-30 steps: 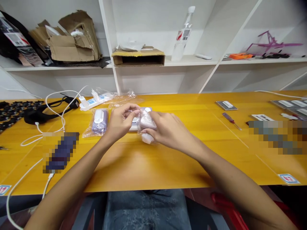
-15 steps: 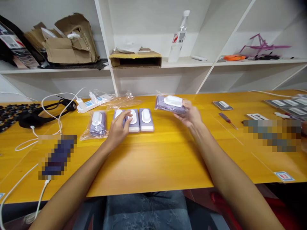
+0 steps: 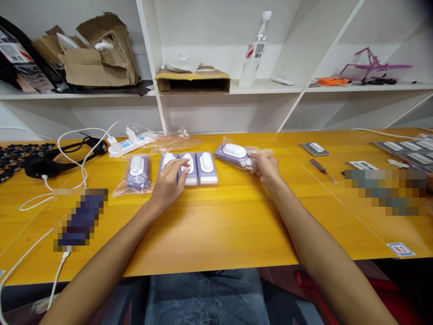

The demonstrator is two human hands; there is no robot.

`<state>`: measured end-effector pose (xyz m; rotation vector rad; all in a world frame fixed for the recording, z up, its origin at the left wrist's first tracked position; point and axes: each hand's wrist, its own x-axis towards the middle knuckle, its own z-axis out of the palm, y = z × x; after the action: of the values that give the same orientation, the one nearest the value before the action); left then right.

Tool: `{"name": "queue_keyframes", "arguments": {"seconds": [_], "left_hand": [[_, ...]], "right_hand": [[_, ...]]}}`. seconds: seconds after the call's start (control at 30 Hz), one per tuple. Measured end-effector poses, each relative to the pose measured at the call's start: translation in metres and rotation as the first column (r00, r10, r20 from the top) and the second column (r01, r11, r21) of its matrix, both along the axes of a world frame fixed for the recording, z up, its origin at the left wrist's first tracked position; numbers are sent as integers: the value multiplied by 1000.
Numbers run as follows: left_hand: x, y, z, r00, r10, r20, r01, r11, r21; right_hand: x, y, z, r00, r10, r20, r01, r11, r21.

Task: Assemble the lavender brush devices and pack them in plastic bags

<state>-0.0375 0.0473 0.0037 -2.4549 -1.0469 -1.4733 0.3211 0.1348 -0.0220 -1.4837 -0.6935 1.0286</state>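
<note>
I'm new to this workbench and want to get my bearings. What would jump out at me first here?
The long yellow table catches the eye first, with purple packs with white lids lined up mid-table. The left hand rests on those packs; the right hand touches a bagged pack beside them. Above, a torn cardboard box sits on a white shelf.

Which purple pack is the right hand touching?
The rightmost purple pack, in clear plastic, lying askew; the right hand touches its bag, while the others lie straight.
</note>
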Motion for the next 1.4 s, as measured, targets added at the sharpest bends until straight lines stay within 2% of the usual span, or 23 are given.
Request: {"name": "queue_keyframes", "arguments": {"seconds": [0.1, 0.3, 0.4, 0.47, 0.57, 0.67, 0.73, 0.77, 0.83, 1.0, 1.17, 1.27, 1.4], "left_hand": [[0, -3, 4, 1000, -4, -2, 4, 1000, 9], [0, -7, 7, 1000, -10, 25, 11, 1000, -20], [12, -15, 1, 994, -75, 79, 85, 986, -145], [26, -22, -7, 975, -171, 145, 208, 929, -305], [50, -34, -21, 923, -267, 278, 382, 735, -560], [72, -40, -33, 883, -250, 397, 469, 502, -727], [87, -37, -35, 848, -134, 512, 526, 323, -787], [94, -34, -33, 817, -37, 576, 568, 228, -791], [112, -22, -27, 705, 207, 679, 682, 65, -728], [164, 15, -7, 617, 343, 708, 753, 5, -658], [206, 40, -7, 541, 521, 660, 738, 81, -670], [216, 46, -12, 533, 574, 622, 702, 111, -703], [212, 47, -16, 567, 581, 583, 663, 98, -742]], "right_hand": [[4, -4, 6, 999, -41, -21, 39, 995, -94], [7, -9, 16, 997, -11, -79, -5, 980, -200], [5, -12, 20, 991, 20, -135, -50, 974, -220], [2, -15, 23, 984, 32, -177, -74, 969, -235], [-4, -19, 27, 973, 33, -229, -93, 962, -258], [-10, -22, 30, 965, 39, -259, -110, 958, -266], [-14, -24, 32, 962, 52, -268, -126, 956, -264], [-16, -25, 32, 961, 62, -270, -135, 956, -261], [-20, -26, 32, 959, 85, -271, -157, 954, -256], [-26, -30, 31, 957, 175, -232, -229, 945, -234], [-22, -34, 36, 954, 264, -142, -291, 928, -234], [-13, -36, 40, 948, 313, -65, -319, 920, -227], [2, -35, 40, 944, 320, 85, -299, 934, -198]]}}
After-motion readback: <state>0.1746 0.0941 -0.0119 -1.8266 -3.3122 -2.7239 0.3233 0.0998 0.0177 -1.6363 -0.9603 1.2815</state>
